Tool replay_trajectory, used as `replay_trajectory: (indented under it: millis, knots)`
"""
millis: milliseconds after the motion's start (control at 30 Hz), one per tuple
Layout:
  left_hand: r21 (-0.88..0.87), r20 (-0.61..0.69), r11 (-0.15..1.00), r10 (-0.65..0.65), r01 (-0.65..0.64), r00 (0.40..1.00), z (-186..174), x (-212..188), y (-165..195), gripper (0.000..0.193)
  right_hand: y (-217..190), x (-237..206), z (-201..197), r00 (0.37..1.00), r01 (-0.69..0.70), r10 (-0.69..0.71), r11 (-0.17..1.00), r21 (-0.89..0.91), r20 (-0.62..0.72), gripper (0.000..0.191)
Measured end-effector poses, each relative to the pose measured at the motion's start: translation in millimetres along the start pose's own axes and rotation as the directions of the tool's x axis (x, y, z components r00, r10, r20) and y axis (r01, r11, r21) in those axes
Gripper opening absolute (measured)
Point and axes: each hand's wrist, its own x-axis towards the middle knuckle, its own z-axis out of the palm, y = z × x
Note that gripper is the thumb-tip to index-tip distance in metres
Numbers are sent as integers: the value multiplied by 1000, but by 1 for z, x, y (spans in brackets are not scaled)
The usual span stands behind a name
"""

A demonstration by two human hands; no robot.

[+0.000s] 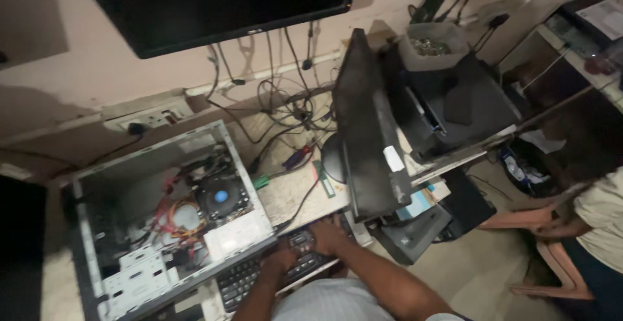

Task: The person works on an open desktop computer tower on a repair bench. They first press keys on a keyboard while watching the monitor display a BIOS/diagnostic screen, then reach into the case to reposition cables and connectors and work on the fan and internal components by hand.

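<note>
Both hands rest on a black keyboard [269,272] at the near edge of the desk [295,191]. The left hand [278,261] lies flat on the keys with loose fingers, and the right hand [328,235] is on the right end of the keyboard, fingers spread, not grasping anything. Just left of the keyboard lies an open computer case [169,217] with a blue-centred fan [221,196]. A dark monitor [366,133] stands beside the right hand.
</note>
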Motion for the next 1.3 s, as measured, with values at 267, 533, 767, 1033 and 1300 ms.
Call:
replay_trajectory:
  millis: [267, 533, 767, 1033, 1300]
  knots:
    - [119, -294, 939, 345, -324, 891, 21, 36, 76, 82, 69, -6, 8, 988, 121, -123, 992, -20, -92, 70]
    - [263, -257, 965, 50, 20, 965, 66, 61, 106, 64, 122, -15, 23, 968, 180, -168, 982, 51, -187, 64]
    - [182, -331, 962, -133, 202, 934, 85, 45, 88, 87, 139, -20, 13, 984, 166, -165, 986, 13, -59, 67]
    - [84, -223, 970, -203, 226, 953, 62, -7, 15, 49, 77, -38, 21, 998, 37, -39, 998, -44, -49, 83]
    - [-28, -364, 999, -51, 44, 930, 41, -62, -71, 56, -14, -50, 34, 981, -193, 193, 981, -11, -16, 89]
